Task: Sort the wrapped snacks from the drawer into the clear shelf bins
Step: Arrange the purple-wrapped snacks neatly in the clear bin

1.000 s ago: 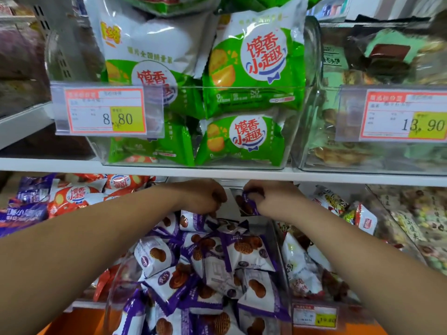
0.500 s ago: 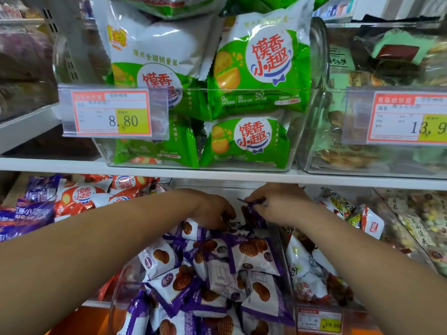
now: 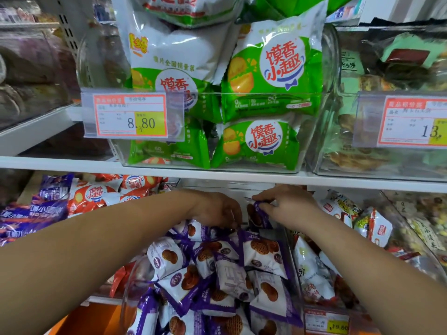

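Two hands reach under the white shelf board (image 3: 72, 163) into the back of the clear plastic bin (image 3: 124, 301), which is heaped with purple-and-white wrapped biscuit snacks (image 3: 229, 274). Your right hand (image 3: 287, 206) pinches one purple-edged wrapped snack (image 3: 258, 215) between thumb and curled fingertips. The packet hangs tilted just below those fingers, its lower end near the heap at the bin's rear. Your left hand (image 3: 215, 209) sits just beside it, knuckles up, fingers curled down against the top of the heap (their tips are hidden, so I cannot tell whether they grasp a packet). Above the board, green puffed packets (image 3: 271, 76) fill a second clear bin (image 3: 254, 93) behind a red-framed price tag (image 3: 130, 116) reading 8.80.
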Demonstrator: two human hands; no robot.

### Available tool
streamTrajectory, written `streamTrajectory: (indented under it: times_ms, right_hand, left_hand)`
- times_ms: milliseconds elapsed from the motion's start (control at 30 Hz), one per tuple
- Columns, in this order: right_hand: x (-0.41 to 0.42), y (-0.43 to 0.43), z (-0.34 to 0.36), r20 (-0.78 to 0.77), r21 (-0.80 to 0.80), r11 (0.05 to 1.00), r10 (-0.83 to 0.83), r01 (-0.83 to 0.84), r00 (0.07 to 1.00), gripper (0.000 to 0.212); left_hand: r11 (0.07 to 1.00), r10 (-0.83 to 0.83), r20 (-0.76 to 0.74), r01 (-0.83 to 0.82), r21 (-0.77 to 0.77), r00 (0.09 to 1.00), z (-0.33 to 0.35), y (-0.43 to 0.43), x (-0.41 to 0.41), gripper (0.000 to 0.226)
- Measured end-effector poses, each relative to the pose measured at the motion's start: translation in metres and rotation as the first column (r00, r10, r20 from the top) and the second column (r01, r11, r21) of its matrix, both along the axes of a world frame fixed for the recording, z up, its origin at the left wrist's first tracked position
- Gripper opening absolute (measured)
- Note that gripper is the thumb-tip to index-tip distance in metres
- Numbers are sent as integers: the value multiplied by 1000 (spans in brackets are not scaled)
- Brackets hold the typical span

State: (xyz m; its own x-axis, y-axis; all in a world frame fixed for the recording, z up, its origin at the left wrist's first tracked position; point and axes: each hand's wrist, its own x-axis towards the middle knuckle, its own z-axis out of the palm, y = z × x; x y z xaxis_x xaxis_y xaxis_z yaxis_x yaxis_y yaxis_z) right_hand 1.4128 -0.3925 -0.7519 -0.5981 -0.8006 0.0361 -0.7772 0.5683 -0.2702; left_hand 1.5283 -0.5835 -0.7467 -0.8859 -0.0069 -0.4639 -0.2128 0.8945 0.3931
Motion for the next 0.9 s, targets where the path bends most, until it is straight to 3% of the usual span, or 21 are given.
streamTrajectory:
  times_ms: [133, 333, 500, 767, 900]
  right_hand:
    - [-2, -1, -3, 73, -20, 1000, -21, 22, 997, 34]
    - [5, -4, 13, 8, 147, 989, 28, -29, 1000, 34]
    - [5, -17, 15, 14, 216, 976, 16, -19, 1000, 34]
    - [1, -10, 16, 314, 21, 999, -33, 28, 949, 34]
    - [-3, -6, 16, 458, -29, 999, -26, 44, 889, 27]
  left_hand:
    - [998, 64, -67, -64, 4, 996, 1, -3, 3, 54]
    - [989, 119, -215, -135, -62, 969, 10, -10, 6, 17]
    - [964, 209, -191, -235, -122, 959, 18, -17, 13, 5]
    - [939, 338, -137, -344, -16, 931, 23, -10, 17, 32]
    - [932, 327, -123, -341, -124, 937, 32, -3, 22, 46]
